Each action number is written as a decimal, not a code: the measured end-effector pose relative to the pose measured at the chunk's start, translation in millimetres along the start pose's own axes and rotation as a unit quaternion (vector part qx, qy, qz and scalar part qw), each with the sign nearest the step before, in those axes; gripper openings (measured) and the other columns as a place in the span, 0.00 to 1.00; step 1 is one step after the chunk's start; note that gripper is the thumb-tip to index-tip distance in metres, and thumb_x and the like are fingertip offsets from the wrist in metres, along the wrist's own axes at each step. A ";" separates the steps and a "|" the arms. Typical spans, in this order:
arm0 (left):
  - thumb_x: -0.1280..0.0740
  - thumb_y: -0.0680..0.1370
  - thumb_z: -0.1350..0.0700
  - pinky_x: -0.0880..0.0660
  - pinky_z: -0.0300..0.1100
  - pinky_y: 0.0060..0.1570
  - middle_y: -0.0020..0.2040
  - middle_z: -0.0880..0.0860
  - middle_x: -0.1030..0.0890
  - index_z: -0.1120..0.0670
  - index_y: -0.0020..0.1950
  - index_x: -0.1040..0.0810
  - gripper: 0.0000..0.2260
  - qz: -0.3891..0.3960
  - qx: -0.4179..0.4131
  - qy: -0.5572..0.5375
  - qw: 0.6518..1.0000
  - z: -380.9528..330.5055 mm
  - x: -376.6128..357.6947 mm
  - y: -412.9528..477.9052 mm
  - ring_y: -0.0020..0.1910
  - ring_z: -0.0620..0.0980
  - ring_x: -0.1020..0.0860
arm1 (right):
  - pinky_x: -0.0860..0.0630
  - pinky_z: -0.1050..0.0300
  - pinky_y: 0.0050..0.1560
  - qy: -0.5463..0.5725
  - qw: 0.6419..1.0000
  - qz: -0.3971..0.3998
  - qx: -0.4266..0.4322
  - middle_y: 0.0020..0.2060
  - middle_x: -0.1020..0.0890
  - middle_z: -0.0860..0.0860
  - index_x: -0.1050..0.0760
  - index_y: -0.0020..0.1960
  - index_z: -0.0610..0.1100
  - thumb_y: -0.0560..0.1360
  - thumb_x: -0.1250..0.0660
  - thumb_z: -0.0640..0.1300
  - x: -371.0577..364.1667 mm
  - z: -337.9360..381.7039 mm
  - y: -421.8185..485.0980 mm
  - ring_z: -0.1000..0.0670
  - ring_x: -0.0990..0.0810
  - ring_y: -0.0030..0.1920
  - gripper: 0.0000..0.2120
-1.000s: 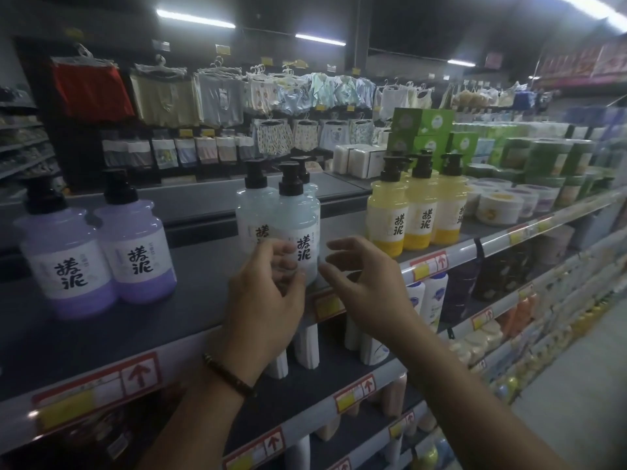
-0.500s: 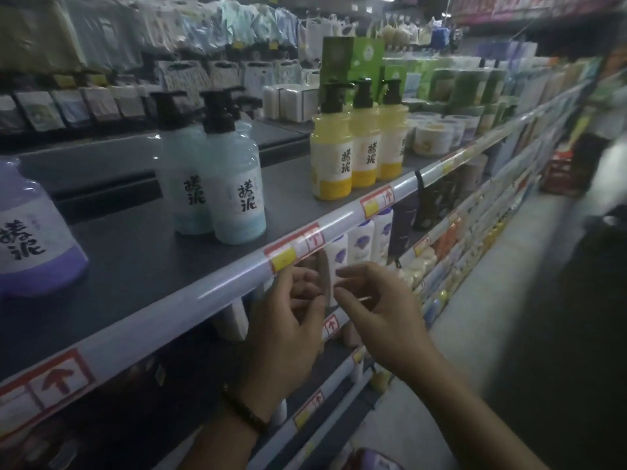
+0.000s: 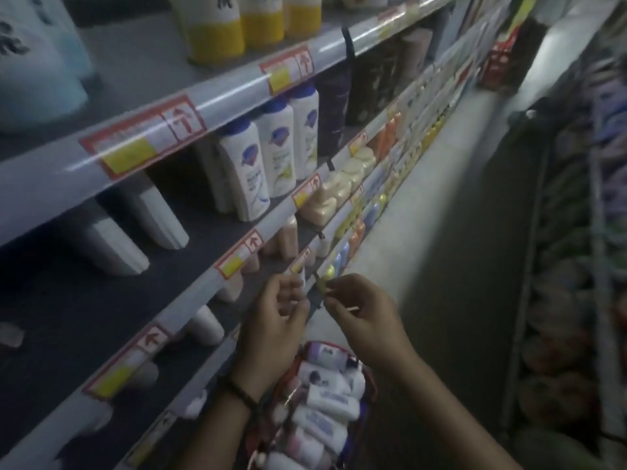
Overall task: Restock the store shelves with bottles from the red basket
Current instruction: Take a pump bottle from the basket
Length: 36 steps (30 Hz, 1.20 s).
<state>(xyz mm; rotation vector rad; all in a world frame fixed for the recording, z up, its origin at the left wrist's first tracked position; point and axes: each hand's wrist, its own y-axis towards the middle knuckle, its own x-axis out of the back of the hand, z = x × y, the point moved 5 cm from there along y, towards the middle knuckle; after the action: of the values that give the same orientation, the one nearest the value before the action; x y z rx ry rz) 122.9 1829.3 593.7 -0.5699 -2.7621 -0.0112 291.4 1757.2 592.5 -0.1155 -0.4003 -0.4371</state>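
Observation:
The red basket (image 3: pixel 372 385) sits low at the bottom centre, packed with several white bottles (image 3: pixel 330 400) lying on their sides. My left hand (image 3: pixel 276 317) and my right hand (image 3: pixel 361 315) hover side by side just above it, close to the edge of a lower shelf. The fingers of both hands are loosely curled and neither holds a bottle. A thin pale streak shows at my right hand's fingers; I cannot tell what it is. The grey shelves (image 3: pixel 203 106) rise on the left.
Yellow pump bottles (image 3: pixel 217 28) and a pale blue bottle (image 3: pixel 34 62) stand on the top shelf. White bottles with blue caps (image 3: pixel 251 171) stand one shelf lower. The aisle floor (image 3: pixel 441 232) runs ahead between the shelves and a rack (image 3: pixel 576 266) on the right.
My hands have left the pale blue bottle on the top shelf and dropped to just above the red basket. My view has tilted down along the shelves.

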 end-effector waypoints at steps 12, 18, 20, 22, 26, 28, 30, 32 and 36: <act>0.31 0.82 0.55 0.21 0.38 0.47 0.55 0.41 0.18 0.42 0.59 0.24 0.09 0.043 0.095 0.034 0.994 120.1 -95.8 26.0 0.55 0.40 0.19 | 0.15 0.50 0.53 0.026 0.989 -0.014 -0.146 0.47 0.12 0.57 0.16 0.57 0.53 0.79 0.25 0.43 20.9 -160.8 -3.3 0.55 0.13 0.51 0.08; 0.29 0.80 0.58 0.18 0.45 0.52 0.51 0.40 0.17 0.41 0.55 0.23 0.12 0.044 0.117 0.070 0.990 208.9 -137.2 36.1 0.52 0.38 0.18 | 0.15 0.43 0.55 0.028 0.976 -0.015 -0.214 0.47 0.12 0.58 0.16 0.54 0.52 0.78 0.24 0.42 6.4 -257.7 -6.7 0.54 0.13 0.50 0.07; 0.28 0.80 0.57 0.16 0.49 0.53 0.53 0.39 0.18 0.39 0.56 0.24 0.13 0.063 0.131 0.083 0.986 243.1 -155.0 37.6 0.53 0.41 0.17 | 0.15 0.45 0.56 0.032 0.973 -0.018 -0.227 0.47 0.12 0.59 0.16 0.54 0.52 0.78 0.24 0.42 -2.4 -288.5 -5.1 0.56 0.13 0.50 0.07; 0.28 0.80 0.57 0.16 0.52 0.54 0.56 0.41 0.18 0.40 0.58 0.24 0.14 0.081 0.139 0.098 0.982 276.2 -172.3 39.6 0.54 0.42 0.18 | 0.15 0.47 0.56 0.037 0.971 -0.019 -0.237 0.48 0.13 0.60 0.16 0.55 0.52 0.79 0.24 0.42 -13.8 -318.1 -0.4 0.57 0.13 0.51 0.07; 0.27 0.79 0.58 0.17 0.48 0.55 0.58 0.39 0.20 0.40 0.59 0.25 0.16 0.117 0.134 0.127 0.976 328.6 -204.8 46.6 0.55 0.39 0.19 | 0.14 0.47 0.55 0.037 0.967 -0.007 -0.254 0.51 0.13 0.60 0.17 0.57 0.55 0.78 0.24 0.47 -35.6 -374.4 6.7 0.56 0.13 0.54 0.09; 0.26 0.79 0.56 0.18 0.47 0.57 0.60 0.38 0.21 0.39 0.61 0.26 0.17 0.132 0.133 0.146 0.971 353.6 -219.3 54.0 0.57 0.39 0.20 | 0.13 0.47 0.53 0.036 0.965 -0.010 -0.260 0.52 0.14 0.60 0.17 0.57 0.55 0.78 0.23 0.46 -44.7 -403.4 10.8 0.56 0.13 0.54 0.09; 0.26 0.78 0.58 0.19 0.47 0.61 0.61 0.40 0.22 0.42 0.62 0.25 0.17 0.139 0.132 0.157 0.969 376.6 -233.8 62.5 0.60 0.41 0.21 | 0.13 0.49 0.52 0.029 0.965 -0.013 -0.260 0.51 0.14 0.60 0.17 0.57 0.54 0.77 0.23 0.45 -52.8 -430.9 14.3 0.57 0.14 0.53 0.10; 0.25 0.77 0.60 0.20 0.47 0.62 0.62 0.43 0.22 0.45 0.62 0.25 0.18 0.142 0.120 0.170 0.968 393.0 -246.8 71.2 0.63 0.44 0.22 | 0.14 0.51 0.53 0.023 0.965 -0.018 -0.260 0.50 0.13 0.60 0.17 0.56 0.53 0.77 0.22 0.44 -60.1 -453.8 16.3 0.58 0.14 0.53 0.10; 0.23 0.75 0.60 0.25 0.42 0.61 0.63 0.48 0.24 0.47 0.61 0.24 0.19 0.166 0.080 0.230 0.956 426.7 -270.1 90.3 0.62 0.49 0.24 | 0.15 0.46 0.56 0.029 0.961 -0.031 -0.274 0.52 0.13 0.60 0.17 0.57 0.53 0.74 0.21 0.45 -80.5 -494.2 14.1 0.56 0.15 0.55 0.13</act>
<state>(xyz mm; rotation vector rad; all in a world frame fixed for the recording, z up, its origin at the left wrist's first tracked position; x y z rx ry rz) 261.4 1839.0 99.9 -0.8577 -2.1692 0.1372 404.6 1705.6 107.3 -0.6282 -0.2172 -0.6045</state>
